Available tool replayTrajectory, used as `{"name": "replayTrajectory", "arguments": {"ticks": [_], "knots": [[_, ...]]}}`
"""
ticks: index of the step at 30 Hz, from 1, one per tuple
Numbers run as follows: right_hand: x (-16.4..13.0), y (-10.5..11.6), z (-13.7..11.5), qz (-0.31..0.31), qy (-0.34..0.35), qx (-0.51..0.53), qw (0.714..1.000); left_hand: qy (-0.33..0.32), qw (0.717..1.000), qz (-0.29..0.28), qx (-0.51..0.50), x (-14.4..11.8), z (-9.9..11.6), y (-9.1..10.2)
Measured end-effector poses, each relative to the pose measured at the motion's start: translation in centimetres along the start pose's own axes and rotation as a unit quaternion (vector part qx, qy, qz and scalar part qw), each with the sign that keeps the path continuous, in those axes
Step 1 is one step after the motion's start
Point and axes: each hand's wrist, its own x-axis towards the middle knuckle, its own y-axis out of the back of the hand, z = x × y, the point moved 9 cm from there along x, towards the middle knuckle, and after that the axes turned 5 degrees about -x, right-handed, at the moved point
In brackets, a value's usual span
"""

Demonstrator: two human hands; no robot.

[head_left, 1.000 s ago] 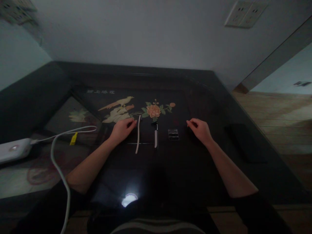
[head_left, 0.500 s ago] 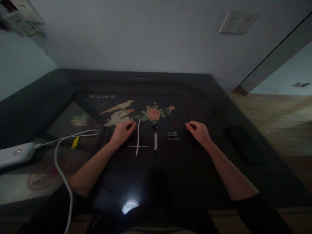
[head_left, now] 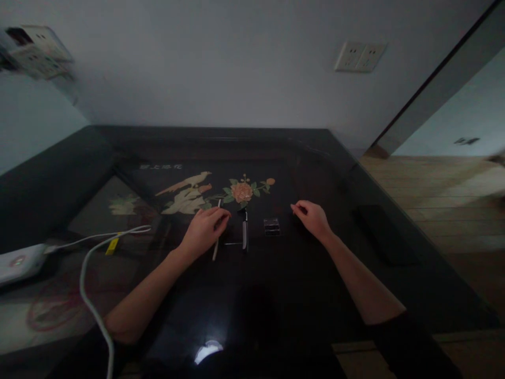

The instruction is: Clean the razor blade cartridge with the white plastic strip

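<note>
My left hand (head_left: 205,230) hovers over a thin pale stick (head_left: 215,250), hiding its middle; the stick's two ends show above and below the hand. Its fingers are curled in toward the thumb, and I see nothing in them. Just right of its fingertips lies a slim tool with a silver-white handle (head_left: 245,235) and a dark, bent head pointing away from me. Farther right is a small clear-and-black compartmented case (head_left: 272,227). Beyond that, my right hand (head_left: 311,217) rests near the tabletop, thumb and fingers drawn together with nothing visible between them.
A white power bank (head_left: 23,263) with a pale cable (head_left: 90,300) lies at left, near a yellow tag (head_left: 112,245). A dark flat object (head_left: 384,234) is on the right. The glossy black table (head_left: 276,300) carries a bird-and-flower picture and meets the wall.
My left hand has moved right, from beside the pale stick to over it. My right hand keeps its closed pose near the case. The whole view has shifted slightly.
</note>
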Motion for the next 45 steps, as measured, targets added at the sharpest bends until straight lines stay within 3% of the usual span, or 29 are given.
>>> {"name": "replayTrajectory", "arguments": {"ticks": [7, 20, 31, 39, 45], "knots": [[0.0, -0.1, 0.0, -0.003, 0.003, 0.0, 1.0, 0.002, 0.999, -0.02, 0.025, -0.1, 3.0, -1.6], [0.1, -0.3, 0.0, -0.01, 0.001, -0.006, 1.0, 0.052, 0.995, -0.024, 0.08, 0.0, 3.1, -2.4], [0.1, -0.4, 0.1, -0.013, -0.004, -0.005, 1.0, 0.048, 0.992, -0.032, 0.112, 0.1, 3.5, -3.1], [0.0, -0.3, 0.2, -0.011, -0.01, -0.006, 1.0, 0.061, 0.994, -0.043, 0.082, 0.1, 4.1, -3.0], [0.0, -0.1, 0.0, -0.009, -0.015, -0.003, 1.0, 0.086, 0.995, -0.041, -0.001, 0.1, 4.0, -2.9]]}}
